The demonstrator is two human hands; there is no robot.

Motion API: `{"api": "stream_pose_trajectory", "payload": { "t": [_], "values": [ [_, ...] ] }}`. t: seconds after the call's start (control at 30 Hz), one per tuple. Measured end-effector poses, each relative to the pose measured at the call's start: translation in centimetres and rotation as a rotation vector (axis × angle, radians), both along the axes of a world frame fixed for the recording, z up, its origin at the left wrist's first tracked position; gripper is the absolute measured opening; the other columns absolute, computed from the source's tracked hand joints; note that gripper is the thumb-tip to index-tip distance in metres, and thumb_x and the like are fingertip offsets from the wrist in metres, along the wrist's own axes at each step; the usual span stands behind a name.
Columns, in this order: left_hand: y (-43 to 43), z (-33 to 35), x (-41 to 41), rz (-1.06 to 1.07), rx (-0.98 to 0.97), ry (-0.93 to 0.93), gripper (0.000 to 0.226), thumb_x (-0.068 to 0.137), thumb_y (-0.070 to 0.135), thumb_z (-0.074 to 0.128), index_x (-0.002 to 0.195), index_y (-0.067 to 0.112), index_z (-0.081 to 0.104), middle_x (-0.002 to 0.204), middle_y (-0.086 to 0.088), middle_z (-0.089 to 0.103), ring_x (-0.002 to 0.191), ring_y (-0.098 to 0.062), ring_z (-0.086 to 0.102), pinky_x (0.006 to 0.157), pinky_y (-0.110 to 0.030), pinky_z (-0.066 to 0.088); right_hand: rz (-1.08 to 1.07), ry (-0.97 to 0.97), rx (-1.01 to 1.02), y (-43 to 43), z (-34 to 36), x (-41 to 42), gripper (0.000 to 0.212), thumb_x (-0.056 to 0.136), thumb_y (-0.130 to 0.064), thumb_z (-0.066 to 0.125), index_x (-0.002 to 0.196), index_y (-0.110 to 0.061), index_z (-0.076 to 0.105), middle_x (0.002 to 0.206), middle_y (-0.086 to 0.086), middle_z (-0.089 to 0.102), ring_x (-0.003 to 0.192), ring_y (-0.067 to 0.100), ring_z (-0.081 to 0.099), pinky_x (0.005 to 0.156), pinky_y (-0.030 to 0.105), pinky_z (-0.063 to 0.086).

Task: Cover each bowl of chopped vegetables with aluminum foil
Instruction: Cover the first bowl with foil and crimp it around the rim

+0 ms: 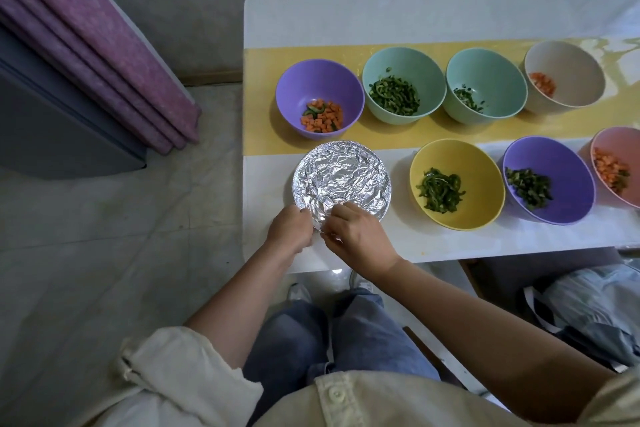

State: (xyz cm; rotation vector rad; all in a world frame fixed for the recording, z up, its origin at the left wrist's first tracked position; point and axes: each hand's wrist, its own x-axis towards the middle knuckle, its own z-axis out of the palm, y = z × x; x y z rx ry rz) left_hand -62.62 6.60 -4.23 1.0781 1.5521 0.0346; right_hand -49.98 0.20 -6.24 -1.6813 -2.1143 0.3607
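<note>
closest in, both hands are working the near rim of one bowl. the left hand (pixel 289 230) has its grip curled tight on the foil (pixel 341 177) at the near-left edge. the right hand (pixel 356 239) pinches a crease of the same sheet just beside it, fingertips almost meeting. so both grips are narrow and full of foil.

the foil lies crinkled across the whole mouth of that bowl, tucked down round the rim as far as i can see. the bowl under it and its contents are hidden. it sits at the near-left corner of the white surface (pixel 450 239), and this looks like the last crimp on it.

right along the near row: the yellow bowl (pixel 481 166) with green strips is open. the near purple bowl (pixel 561 166) with chopped green is open. the pink bowl (pixel 620 146), holding carrot and green, is open too and partly cut off by the frame.

the back row stands on the yellow runner (pixel 381 135). there's the far purple bowl (pixel 322 80) with carrot cubes, then a green bowl (pixel 405 62) heaped with dark strips. next comes a second green bowl (pixel 491 69) with only a little, then a beige bowl (pixel 568 59) with carrot. all four are uncovered.

my tally: one bowl as good as done, seven in view to go. no roll or spare sheet shows, so i can't say where the next piece comes from.
</note>
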Motion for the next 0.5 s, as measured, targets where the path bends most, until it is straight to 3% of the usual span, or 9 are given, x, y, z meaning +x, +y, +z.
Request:
{"api": "stream_pose_trajectory", "payload": {
  "t": [0.13, 0.2, 0.33, 0.43, 0.5],
  "values": [
    [-1.1, -0.5, 0.2, 0.047, -0.044, -0.038, 0.029, 0.099, 0.017, 0.037, 0.071, 0.013, 0.044, 0.049, -0.003, 0.048, 0.047, -0.020, 0.048, 0.047, -0.022, 0.030, 0.001, 0.020, 0.014, 0.2, 0.0, -0.6, 0.019, 0.083, -0.015, 0.055, 0.067, -0.006, 0.061, 0.069, 0.007, 0.054, 0.065, 0.026, 0.052, 0.051, 0.037, 0.044],
    [-0.9, -0.4, 0.1, 0.045, -0.015, -0.033, 0.029, 0.099, 0.014, 0.036, 0.073, 0.011, 0.047, 0.054, -0.007, 0.052, 0.051, -0.023, 0.053, 0.046, -0.023, 0.033, 0.013, 0.014, 0.017, 0.2, 0.1, -0.6, 0.021, 0.086, -0.020, 0.055, 0.070, -0.007, 0.062, 0.071, 0.007, 0.055, 0.066, 0.026, 0.052, 0.055, 0.037, 0.043],
    [0.1, -0.1, -0.8, 0.039, 0.011, -0.020, 0.028, 0.099, 0.024, 0.038, 0.080, 0.009, 0.052, 0.066, -0.011, 0.062, 0.055, -0.024, 0.056, 0.048, -0.022, 0.035, 0.038, 0.014, -0.004, -0.1, 0.4, 0.7, 0.017, 0.079, -0.024, 0.074, 0.079, -0.011, 0.063, 0.078, 0.005, 0.056, 0.070, 0.026, 0.053, 0.061, 0.035, 0.044],
    [0.3, 0.0, -1.2, -0.017, -0.029, 0.023, 0.038, 0.096, 0.037, 0.041, 0.077, 0.008, 0.055, 0.066, -0.011, 0.064, 0.053, -0.025, 0.056, 0.052, -0.025, 0.035, 0.083, -0.008, 0.046, -0.2, 0.5, 1.1, 0.016, 0.079, -0.013, 0.073, 0.069, -0.009, 0.061, 0.071, 0.006, 0.055, 0.066, 0.028, 0.053, 0.058, 0.036, 0.044],
    [-0.1, -0.2, -1.0, -0.017, -0.037, -0.006, 0.031, 0.097, 0.029, 0.040, 0.075, 0.010, 0.049, 0.061, -0.010, 0.059, 0.049, -0.023, 0.051, 0.052, -0.025, 0.033, 0.094, -0.015, 0.087, -0.1, 0.4, 0.7, 0.021, 0.080, -0.007, 0.069, 0.063, -0.007, 0.058, 0.067, 0.006, 0.053, 0.063, 0.027, 0.051, 0.055, 0.036, 0.043]
  ]
}}
